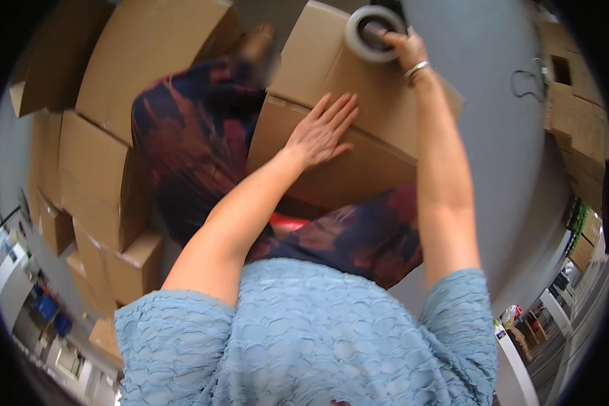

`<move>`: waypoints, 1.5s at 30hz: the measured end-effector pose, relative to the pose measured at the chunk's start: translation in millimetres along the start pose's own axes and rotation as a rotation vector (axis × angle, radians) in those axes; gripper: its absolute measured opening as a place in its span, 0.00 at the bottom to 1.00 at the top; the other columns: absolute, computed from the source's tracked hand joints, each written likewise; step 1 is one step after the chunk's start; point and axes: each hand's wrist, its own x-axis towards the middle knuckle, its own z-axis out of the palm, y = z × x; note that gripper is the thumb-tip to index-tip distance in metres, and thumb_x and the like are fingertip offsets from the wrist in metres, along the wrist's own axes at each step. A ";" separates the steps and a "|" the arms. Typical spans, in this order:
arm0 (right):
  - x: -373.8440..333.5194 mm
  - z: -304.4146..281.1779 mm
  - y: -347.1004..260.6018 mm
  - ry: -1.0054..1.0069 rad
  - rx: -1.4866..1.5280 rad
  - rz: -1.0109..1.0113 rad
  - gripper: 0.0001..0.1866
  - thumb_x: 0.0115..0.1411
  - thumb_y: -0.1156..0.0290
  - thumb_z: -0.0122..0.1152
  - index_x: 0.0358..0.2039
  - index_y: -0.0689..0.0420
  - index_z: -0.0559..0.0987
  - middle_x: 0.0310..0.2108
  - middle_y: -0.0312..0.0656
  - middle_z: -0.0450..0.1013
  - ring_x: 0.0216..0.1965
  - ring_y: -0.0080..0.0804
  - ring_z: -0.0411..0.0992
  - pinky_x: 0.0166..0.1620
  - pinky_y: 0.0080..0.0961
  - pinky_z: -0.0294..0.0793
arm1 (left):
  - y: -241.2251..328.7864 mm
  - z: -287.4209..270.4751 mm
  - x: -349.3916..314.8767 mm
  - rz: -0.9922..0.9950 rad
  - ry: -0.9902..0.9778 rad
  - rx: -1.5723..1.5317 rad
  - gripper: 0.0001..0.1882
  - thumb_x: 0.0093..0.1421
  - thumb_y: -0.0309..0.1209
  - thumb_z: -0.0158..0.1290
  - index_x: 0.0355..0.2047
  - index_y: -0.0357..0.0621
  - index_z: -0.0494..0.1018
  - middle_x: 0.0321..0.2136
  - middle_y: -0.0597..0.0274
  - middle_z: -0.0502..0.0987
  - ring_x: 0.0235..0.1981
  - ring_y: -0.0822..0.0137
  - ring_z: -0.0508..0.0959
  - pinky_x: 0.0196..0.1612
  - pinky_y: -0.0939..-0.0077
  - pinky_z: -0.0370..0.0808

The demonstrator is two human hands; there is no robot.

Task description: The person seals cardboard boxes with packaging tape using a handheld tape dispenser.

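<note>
A brown cardboard box (372, 91) stands between my knees, its top flaps folded in so that they meet along a seam. My left hand (323, 132) lies on the box across that seam, fingers stretched out and holding nothing. At the far right end of the seam, my right hand (407, 49) is closed around the handle of a tape dispenser. The dispenser carries a large roll of packing tape (354, 37), with a dark part behind it. Whether tape is stuck along the seam, I cannot tell.
Cardboard boxes (91, 166) are stacked close on my left, and a larger box (149, 54) stands beyond my left knee. More boxes (578, 128) stand at the far right, across the grey floor (490, 88). A thin dark loop (523, 83) lies near them.
</note>
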 end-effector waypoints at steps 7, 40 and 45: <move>5.1 33.7 -0.1 -0.304 0.069 0.241 0.28 0.50 0.55 0.66 0.47 0.62 0.81 0.46 0.49 0.79 0.49 0.39 0.74 0.55 0.30 0.68 | -18.3 22.9 -7.1 -0.036 -0.037 -0.016 0.42 0.67 0.59 0.41 0.70 0.41 0.57 0.75 0.56 0.47 0.76 0.61 0.44 0.76 0.56 0.37; 25.8 140.4 -104.8 -0.437 0.428 0.102 0.22 0.49 0.60 0.65 0.39 0.64 0.83 0.37 0.46 0.80 0.40 0.37 0.76 0.47 0.26 0.72 | -10.4 29.0 -15.3 -0.040 -0.027 -0.127 0.43 0.67 0.59 0.40 0.70 0.35 0.54 0.75 0.51 0.45 0.76 0.58 0.41 0.76 0.55 0.37; 16.5 145.2 -130.5 -0.455 0.018 -0.042 0.31 0.48 0.53 0.65 0.48 0.63 0.80 0.43 0.55 0.79 0.46 0.49 0.77 0.51 0.35 0.73 | -11.9 25.7 -21.5 -0.030 -0.010 -0.097 0.44 0.67 0.60 0.39 0.70 0.36 0.55 0.75 0.52 0.46 0.76 0.59 0.41 0.76 0.54 0.37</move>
